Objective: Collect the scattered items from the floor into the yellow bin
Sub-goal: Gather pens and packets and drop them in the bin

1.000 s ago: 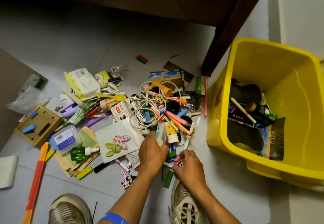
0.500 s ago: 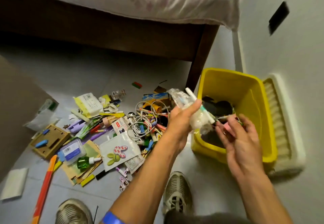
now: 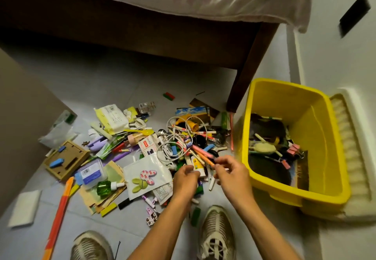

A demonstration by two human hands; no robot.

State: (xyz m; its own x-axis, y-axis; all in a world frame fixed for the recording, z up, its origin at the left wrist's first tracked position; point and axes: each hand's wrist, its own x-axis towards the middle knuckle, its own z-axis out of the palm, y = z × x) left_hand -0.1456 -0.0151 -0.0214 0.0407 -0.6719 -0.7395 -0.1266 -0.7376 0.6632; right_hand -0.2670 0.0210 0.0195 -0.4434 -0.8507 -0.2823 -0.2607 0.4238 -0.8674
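At the far left a white pad [image 3: 25, 208] lies flat on the floor [image 3: 81, 80], with a long orange strip [image 3: 58, 219] just right of it running toward me. Beyond them sits a cardboard tray [image 3: 66, 160] carrying a blue eraser [image 3: 57, 162]. Next comes a clear plastic box [image 3: 91, 173] with a blue label, and near it a green bottle [image 3: 105, 187] on its side over brown paper. A clear bag of bunny stickers [image 3: 146, 175] lies in the middle, a yellow spoon [image 3: 140, 132] farther off.

My left hand [image 3: 186, 180] is down in the heap, fingers curled over small items; I cannot tell what its grip closes on, if anything. A white cable [image 3: 175, 147] loops just beyond it. My right hand [image 3: 234, 175] pinches the near end of an orange pen [image 3: 203, 158] that slants away to the left over the pile.

At the right stands the yellow bin [image 3: 317, 121], beside the bed leg [image 3: 248, 72], holding dark things, pens and pink binder clips [image 3: 294, 150]. My shoes [image 3: 216, 233] stand nearest me.
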